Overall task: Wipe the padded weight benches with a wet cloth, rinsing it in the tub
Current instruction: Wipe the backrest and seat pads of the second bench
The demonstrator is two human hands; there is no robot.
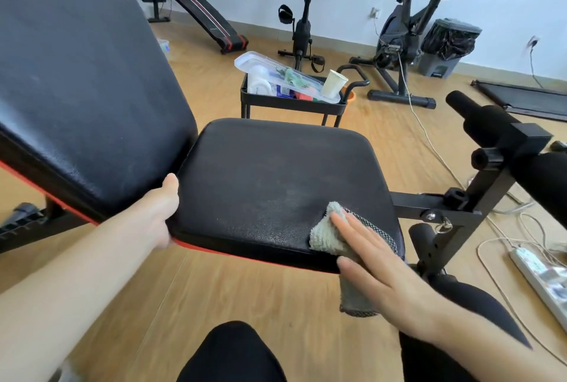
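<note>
A black padded seat point(270, 185) with a red underside fills the middle of the view, and the bench's tilted black backrest point(79, 81) rises at the left. My left hand point(164, 206) grips the seat's near left corner, thumb on top. My right hand point(371, 262) lies flat, fingers straight, pressing a pale green and grey cloth point(325, 234) onto the seat's near right corner. Part of the cloth hangs below the seat edge. An orange tub point(352, 96) peeks out behind the black cart.
A black cart point(294, 102) with a clear box and a paper cup stands behind the seat. Foam leg rollers point(491, 127) and the black frame jut out at the right. A power strip and cables point(537, 271) lie on the wooden floor. Exercise bikes, a sit-up board and a bin line the wall.
</note>
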